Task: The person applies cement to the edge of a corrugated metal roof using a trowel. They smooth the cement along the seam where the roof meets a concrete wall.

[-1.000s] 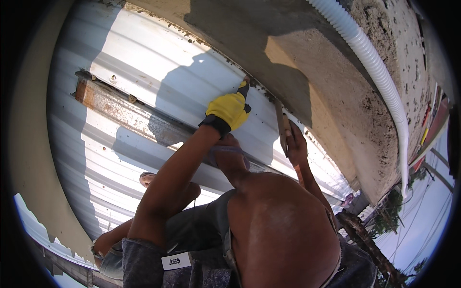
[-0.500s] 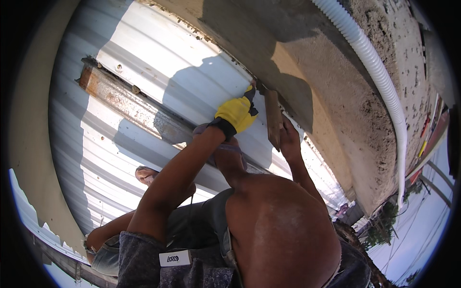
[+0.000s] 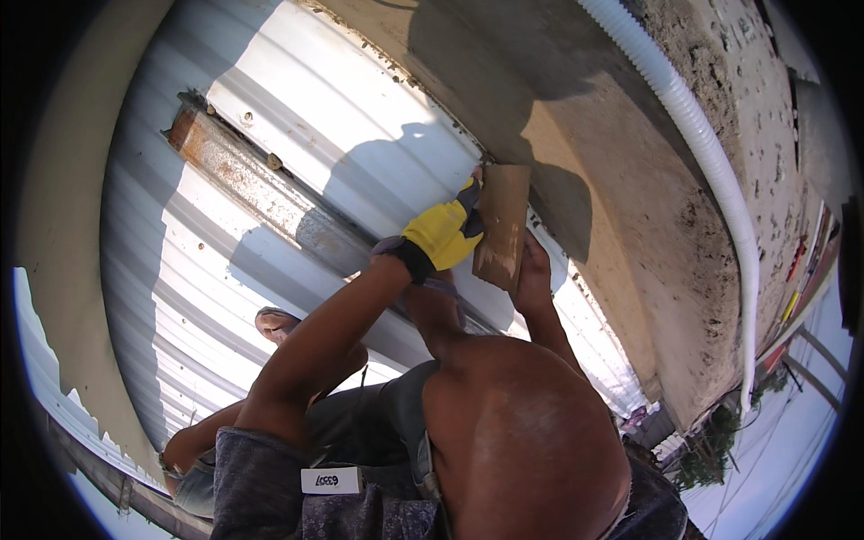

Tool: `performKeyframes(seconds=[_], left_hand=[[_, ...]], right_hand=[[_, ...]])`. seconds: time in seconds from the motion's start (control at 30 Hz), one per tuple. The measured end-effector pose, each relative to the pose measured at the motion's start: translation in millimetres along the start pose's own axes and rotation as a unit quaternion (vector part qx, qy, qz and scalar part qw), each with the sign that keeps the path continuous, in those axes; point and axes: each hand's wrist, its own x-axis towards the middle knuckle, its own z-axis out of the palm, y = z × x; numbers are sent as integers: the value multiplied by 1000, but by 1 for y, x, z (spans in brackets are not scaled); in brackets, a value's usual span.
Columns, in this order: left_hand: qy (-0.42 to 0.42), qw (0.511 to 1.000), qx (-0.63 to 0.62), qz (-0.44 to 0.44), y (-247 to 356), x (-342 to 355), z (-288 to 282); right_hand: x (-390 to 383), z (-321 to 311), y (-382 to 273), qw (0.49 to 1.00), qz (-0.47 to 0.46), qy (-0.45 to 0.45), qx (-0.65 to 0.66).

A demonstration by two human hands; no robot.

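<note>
A flat, brown wooden board point(image 3: 501, 225) stands tilted slightly just right of the frame's center, its broad face turned toward the viewer. The person's bare right hand point(image 3: 535, 272) holds it at the lower right edge, fingers partly hidden behind the wood. The left hand point(image 3: 443, 236), in a yellow and black glove, is at the board's left edge with its fingers pointing to the upper right; whether it grips anything cannot be told. Sunlit white ribbed metal sheets point(image 3: 297, 117) fill the left and center. A concrete wall point(image 3: 630, 207) runs diagonally from top center to lower right, and a white ridged hose point(image 3: 693, 121) curves down along the upper right.
</note>
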Motion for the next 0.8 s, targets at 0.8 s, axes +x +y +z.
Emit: performKeyframes(seconds=[0.8], left_hand=[[448, 690, -525, 219, -57, 144, -298]], right_hand=[[267, 188, -245, 932, -217, -285, 56]])
